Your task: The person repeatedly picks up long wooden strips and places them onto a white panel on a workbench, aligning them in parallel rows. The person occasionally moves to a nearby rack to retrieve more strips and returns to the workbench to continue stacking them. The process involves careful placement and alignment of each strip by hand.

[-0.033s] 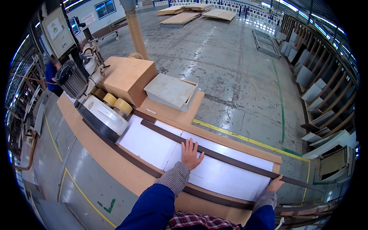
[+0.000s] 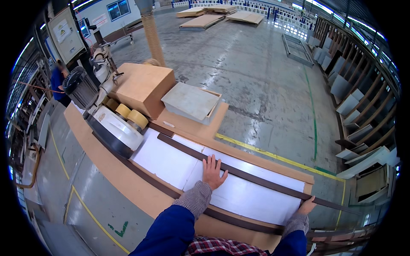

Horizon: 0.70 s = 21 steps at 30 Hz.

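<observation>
A long dark brown strip [image 2: 252, 176] lies slantwise over the white surface [image 2: 168, 160] of the worktable, its right end reaching past the table. My left hand [image 2: 213, 174] rests on the strip's near side with the fingers spread, fingertips over its top. Near the table's right edge, my right hand [image 2: 306, 206] grips the same strip; part of its fingers is hidden beneath. To the left of the strip's far-left end stands a machine with a white housing [image 2: 117, 128] and yellow rollers [image 2: 137, 118].
A brown box [image 2: 141, 85] and a grey tray-like box [image 2: 192, 100] stand behind the machine. A ribbed hose [image 2: 152, 40] rises there. Another dark strip [image 2: 239, 221] runs along the near side. Racks of boards [image 2: 354, 94] line the right. A person [image 2: 59, 85] stands far left.
</observation>
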Motion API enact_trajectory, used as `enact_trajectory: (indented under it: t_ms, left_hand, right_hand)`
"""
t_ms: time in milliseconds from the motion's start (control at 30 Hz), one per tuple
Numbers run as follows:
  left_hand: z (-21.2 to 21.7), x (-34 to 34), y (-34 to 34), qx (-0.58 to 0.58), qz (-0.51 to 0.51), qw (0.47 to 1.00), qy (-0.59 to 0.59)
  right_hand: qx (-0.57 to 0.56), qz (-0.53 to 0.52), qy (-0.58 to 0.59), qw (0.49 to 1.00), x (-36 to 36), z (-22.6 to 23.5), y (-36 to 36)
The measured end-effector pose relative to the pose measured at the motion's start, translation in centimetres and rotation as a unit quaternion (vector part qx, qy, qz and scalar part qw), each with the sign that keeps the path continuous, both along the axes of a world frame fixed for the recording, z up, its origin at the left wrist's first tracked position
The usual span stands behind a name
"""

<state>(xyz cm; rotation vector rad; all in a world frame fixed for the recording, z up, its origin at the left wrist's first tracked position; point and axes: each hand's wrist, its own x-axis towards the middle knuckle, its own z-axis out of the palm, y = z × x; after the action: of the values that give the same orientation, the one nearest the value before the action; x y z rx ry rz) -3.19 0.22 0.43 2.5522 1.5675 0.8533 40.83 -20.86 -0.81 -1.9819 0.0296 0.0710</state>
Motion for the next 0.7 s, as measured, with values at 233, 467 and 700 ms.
enact_trajectory:
  t_ms: [233,467,700]
  left_hand:
    - [0.2,0.1,0.0,-0.016,0.0,1.0,-0.002]
    - [0.1,0.0,0.4,-0.025,-0.012,1.0,-0.014]
    - [0.6,-0.1,4.1,-0.038,0.04,0.998,-0.018]
  right_hand:
    - [0.403,-0.007,0.317,0.858,13.1,-5.2,-5.5]
    - [0.395,0.044,0.261,0.88,14.8,-6.7,-5.5]
    - [0.409,0.19,0.234,0.861,13.0,-3.4,-2.5]
